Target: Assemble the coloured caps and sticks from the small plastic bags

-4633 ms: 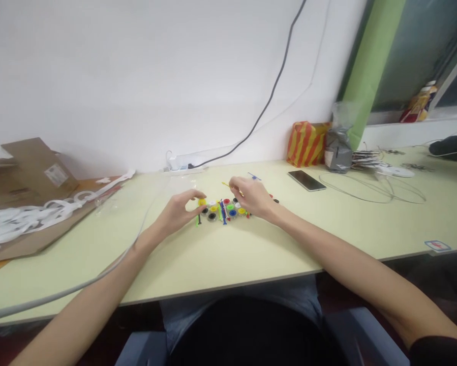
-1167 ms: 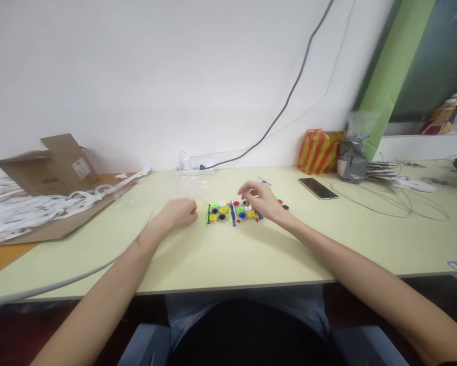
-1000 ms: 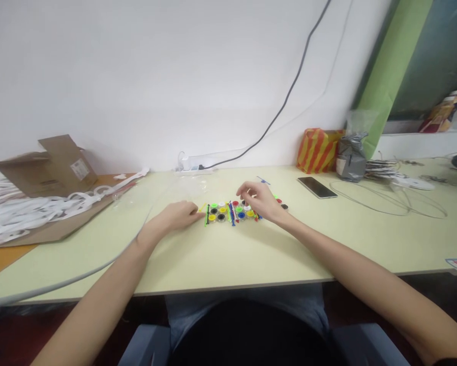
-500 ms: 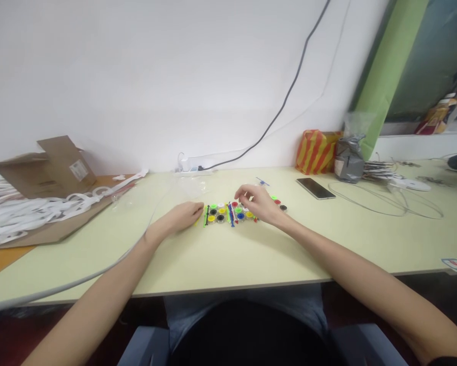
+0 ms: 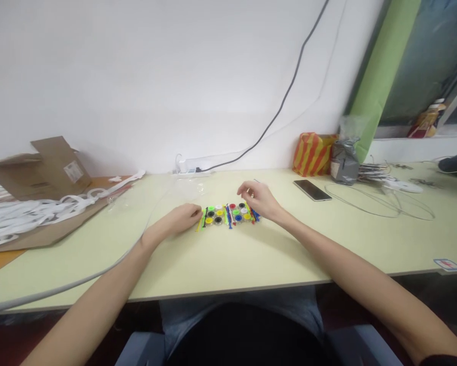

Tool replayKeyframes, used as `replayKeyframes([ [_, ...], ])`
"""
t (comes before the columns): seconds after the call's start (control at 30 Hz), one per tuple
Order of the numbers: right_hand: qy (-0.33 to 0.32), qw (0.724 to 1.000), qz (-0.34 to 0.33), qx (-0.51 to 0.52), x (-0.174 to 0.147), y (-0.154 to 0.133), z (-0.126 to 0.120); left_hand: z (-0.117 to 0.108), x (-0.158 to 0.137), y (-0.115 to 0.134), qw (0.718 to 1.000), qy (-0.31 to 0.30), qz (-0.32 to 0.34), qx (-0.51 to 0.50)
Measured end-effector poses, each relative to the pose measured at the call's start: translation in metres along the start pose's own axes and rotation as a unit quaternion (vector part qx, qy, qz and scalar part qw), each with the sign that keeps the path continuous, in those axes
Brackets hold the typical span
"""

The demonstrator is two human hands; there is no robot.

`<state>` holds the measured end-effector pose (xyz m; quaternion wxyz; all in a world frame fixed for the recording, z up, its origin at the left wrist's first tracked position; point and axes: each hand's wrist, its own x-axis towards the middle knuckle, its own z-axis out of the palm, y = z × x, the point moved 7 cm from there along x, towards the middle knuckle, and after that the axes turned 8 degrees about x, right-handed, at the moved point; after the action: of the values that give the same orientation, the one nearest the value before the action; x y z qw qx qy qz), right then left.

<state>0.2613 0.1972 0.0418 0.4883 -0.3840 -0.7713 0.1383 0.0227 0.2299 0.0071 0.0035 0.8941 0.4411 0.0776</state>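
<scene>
Small round discs in several colours lie in two clusters on the table: a left cluster [image 5: 215, 214] and a right cluster [image 5: 239, 212]. Thin coloured sticks [image 5: 228, 216] stand between the clusters, and more sticks [image 5: 255, 217] lie at the right end. My left hand [image 5: 183, 218] rests at the left end, fingers curled together by a yellow stick [image 5: 198, 224]; whatever they grip is hidden. Over the right end hovers my right hand [image 5: 263, 200], its fingers bent towards the thumb. Anything small between those fingertips cannot be made out.
A phone [image 5: 312, 190] lies to the right, before a red-and-yellow striped bag [image 5: 308, 155] and a grey package [image 5: 344, 162]. Loose wire [image 5: 381, 206] spreads beyond. Cardboard [image 5: 53, 165] with white strips [image 5: 60, 208] fills the left. A grey cable [image 5: 110, 267] crosses my left forearm.
The view has shifted slightly. My right hand now uncovers more discs and sticks at the right cluster, while discs seen beyond it before are hidden. My left hand stays at the left end.
</scene>
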Motion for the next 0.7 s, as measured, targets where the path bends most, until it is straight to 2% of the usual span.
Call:
replayKeyframes([
  [0.17, 0.116, 0.982, 0.041, -0.14, 0.006, 0.059, -0.055, 0.002, 0.002, 0.0, 1.0, -0.009, -0.005, 0.02],
  [0.27, 0.116, 0.974, 0.093, -0.168, 0.007, 0.097, -0.072, 0.005, 0.003, -0.003, 0.999, -0.001, -0.02, 0.047],
  [0.37, 0.032, 0.967, 0.145, -0.208, 0.015, 0.126, -0.062, 0.008, 0.002, -0.006, 0.997, 0.005, -0.034, 0.067],
  [0.43, -0.001, 0.959, 0.166, -0.228, 0.024, 0.138, -0.052, 0.007, 0.001, -0.006, 0.996, 0.009, -0.046, 0.082],
  [0.7, 0.0, 0.939, 0.242, -0.244, 0.05, 0.161, -0.03, -0.015, 0.0, 0.008, 0.985, 0.071, -0.101, 0.12],
])
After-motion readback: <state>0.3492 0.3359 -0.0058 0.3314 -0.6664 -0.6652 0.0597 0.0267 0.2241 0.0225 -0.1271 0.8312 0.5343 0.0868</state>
